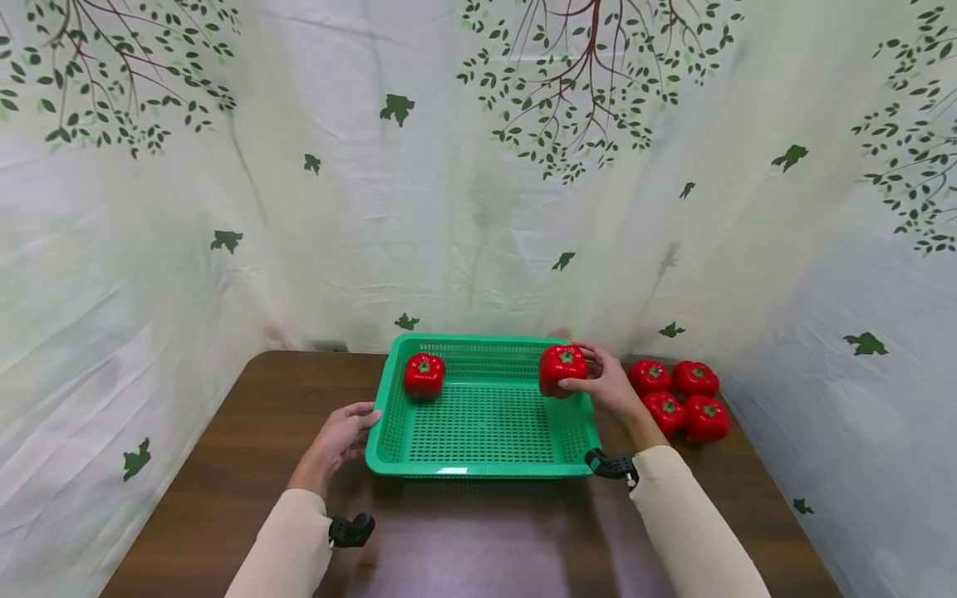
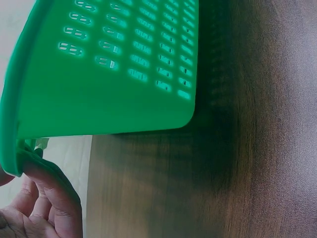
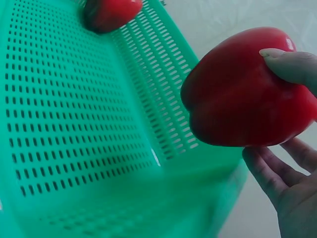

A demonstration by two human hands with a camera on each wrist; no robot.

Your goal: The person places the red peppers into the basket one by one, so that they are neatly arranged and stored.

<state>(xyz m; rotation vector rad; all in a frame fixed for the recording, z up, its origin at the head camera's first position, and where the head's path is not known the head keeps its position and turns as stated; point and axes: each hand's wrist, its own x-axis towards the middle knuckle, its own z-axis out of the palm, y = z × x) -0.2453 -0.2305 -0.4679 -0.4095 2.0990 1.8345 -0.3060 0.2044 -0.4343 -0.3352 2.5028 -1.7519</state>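
A green plastic basket with slotted walls and floor stands on the brown table. My right hand grips a red bell pepper above the basket's right end; in the right wrist view the thumb lies on one side of this pepper and the fingers on the other. Another red bell pepper sits inside the basket at the back left. At the basket's left rim, my left hand holds the edge, its fingers curled under the lip in the left wrist view.
Several red bell peppers lie grouped on the table to the right of the basket. Behind the table hangs a pale curtain printed with leaves and branches. Each wrist wears a black band.
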